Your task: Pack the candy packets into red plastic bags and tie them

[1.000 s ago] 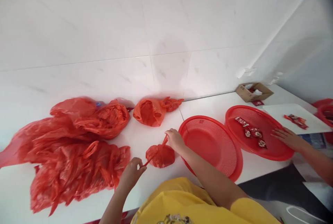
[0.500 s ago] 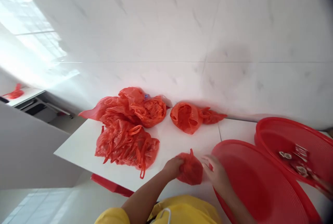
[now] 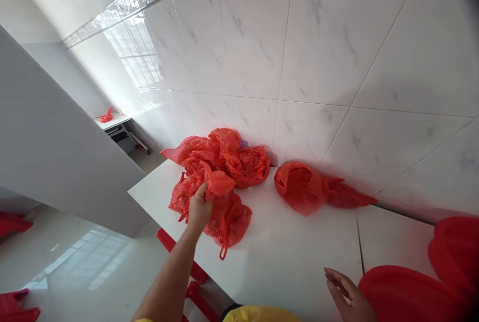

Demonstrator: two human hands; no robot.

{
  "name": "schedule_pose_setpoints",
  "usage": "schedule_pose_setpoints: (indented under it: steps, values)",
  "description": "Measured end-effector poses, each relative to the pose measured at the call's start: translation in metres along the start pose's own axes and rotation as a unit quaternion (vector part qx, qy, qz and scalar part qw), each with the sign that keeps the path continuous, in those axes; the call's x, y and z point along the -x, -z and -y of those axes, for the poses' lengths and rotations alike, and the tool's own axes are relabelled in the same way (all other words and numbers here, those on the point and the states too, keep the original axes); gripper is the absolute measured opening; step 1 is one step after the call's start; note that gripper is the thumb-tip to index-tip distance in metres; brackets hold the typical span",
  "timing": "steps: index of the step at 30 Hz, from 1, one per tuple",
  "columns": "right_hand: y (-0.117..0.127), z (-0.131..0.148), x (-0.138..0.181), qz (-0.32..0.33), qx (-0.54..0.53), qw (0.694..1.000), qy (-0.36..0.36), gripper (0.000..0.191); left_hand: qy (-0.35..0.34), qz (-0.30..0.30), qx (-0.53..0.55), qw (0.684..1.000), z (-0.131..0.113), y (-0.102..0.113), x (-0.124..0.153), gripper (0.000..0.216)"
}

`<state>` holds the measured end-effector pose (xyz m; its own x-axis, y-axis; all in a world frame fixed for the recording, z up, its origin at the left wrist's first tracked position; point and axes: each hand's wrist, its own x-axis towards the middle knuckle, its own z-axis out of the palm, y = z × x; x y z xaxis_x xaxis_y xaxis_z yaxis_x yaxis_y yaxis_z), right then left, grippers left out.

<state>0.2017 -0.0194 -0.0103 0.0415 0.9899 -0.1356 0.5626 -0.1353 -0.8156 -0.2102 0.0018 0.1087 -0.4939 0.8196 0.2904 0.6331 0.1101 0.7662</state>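
My left hand (image 3: 200, 207) is closed around a small red plastic bag (image 3: 220, 183), holding it over a heap of crumpled red plastic bags (image 3: 239, 219) on the left part of the white table. What that bag contains, if anything, cannot be made out. Over the table's right part, my right hand (image 3: 350, 294) has its fingers apart and holds nothing. It is beside the rim of a red tub (image 3: 396, 282). Against the wall sits a red bag with its mouth open (image 3: 299, 187), a twisted red bag (image 3: 346, 192) lying at its right.
A second red tub (image 3: 454, 242) stands at the right by the tiled wall (image 3: 254, 52). Red plastic stools (image 3: 200, 302) are below the table's front edge. A grey partition (image 3: 67, 147) rises at the left, with another table (image 3: 114, 121) behind it.
My left hand has carried the red bag from the table's front leftward over the heap. My right hand has come away from the bag. The view has swung left.
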Motion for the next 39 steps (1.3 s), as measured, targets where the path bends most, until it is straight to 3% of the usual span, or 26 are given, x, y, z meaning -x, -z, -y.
schedule_pose_setpoints:
  steps: [3, 6, 8, 10, 14, 17, 20, 22, 25, 28, 30, 31, 33, 35, 37, 39]
  values:
    - [0.004, 0.001, -0.002, 0.071, -0.029, 0.996, -0.056, 0.048, -0.003, -0.040, -0.094, 0.995, 0.004, 0.034, -0.038, 0.032]
    - [0.003, -0.009, -0.003, 0.080, -0.029, 0.993, -0.086, 0.052, 0.054, -0.001, -0.224, 0.973, 0.018, 0.045, -0.060, 0.041]
    - [0.000, -0.018, 0.000, 0.075, -0.026, 0.993, -0.087, 0.053, 0.093, 0.035, -0.320, 0.942, 0.032, 0.040, -0.063, 0.061]
    - [-0.003, -0.024, 0.004, 0.072, -0.027, 0.994, -0.076, 0.052, 0.090, 0.042, -0.369, 0.924, 0.046, 0.029, -0.060, 0.077]
    - [-0.009, -0.026, 0.014, 0.058, -0.034, 0.996, -0.052, 0.046, 0.015, 0.030, -0.412, 0.911, 0.080, 0.001, -0.049, 0.059]
    - [-0.014, -0.023, 0.019, 0.042, -0.040, 0.998, -0.036, 0.042, 0.045, 0.090, -0.427, 0.899, 0.109, -0.017, -0.043, 0.052]
    - [-0.020, -0.020, 0.021, 0.056, -0.039, 0.997, -0.027, 0.039, 0.069, 0.108, -0.424, 0.897, 0.125, -0.026, -0.044, 0.052]
    - [-0.025, -0.021, 0.020, 0.078, -0.032, 0.996, -0.021, 0.039, 0.075, 0.123, -0.413, 0.899, 0.122, -0.025, -0.048, 0.053]
    - [-0.032, -0.028, 0.017, 0.108, -0.010, 0.994, -0.012, 0.038, 0.119, 0.126, -0.373, 0.912, 0.099, -0.021, -0.051, 0.058]
    - [-0.037, -0.043, 0.010, 0.120, 0.054, 0.991, -0.004, 0.039, 0.102, -0.019, -0.306, 0.947, 0.063, -0.024, -0.045, 0.071]
    - [-0.041, -0.057, 0.004, 0.116, 0.147, 0.982, -0.030, 0.045, -0.007, -0.133, -0.244, 0.961, 0.041, -0.036, -0.038, 0.067]
    - [-0.042, -0.063, 0.001, 0.112, 0.206, 0.971, -0.056, 0.051, -0.062, -0.147, -0.205, 0.966, 0.031, -0.047, -0.034, 0.062]
    - [-0.045, -0.073, -0.004, 0.109, 0.326, 0.932, -0.112, 0.062, -0.139, -0.074, -0.124, 0.980, 0.019, -0.076, -0.027, 0.045]
    - [-0.048, -0.079, -0.008, 0.112, 0.416, 0.892, -0.138, 0.070, -0.171, 0.089, -0.053, 0.980, 0.011, -0.114, -0.019, 0.032]
    - [-0.050, -0.080, -0.012, 0.117, 0.461, 0.869, -0.136, 0.073, -0.175, 0.253, 0.001, 0.951, 0.004, -0.157, -0.012, 0.029]
    - [-0.051, -0.079, -0.015, 0.122, 0.474, 0.861, -0.134, 0.075, -0.140, 0.357, 0.015, 0.923, -0.005, -0.201, -0.006, 0.032]
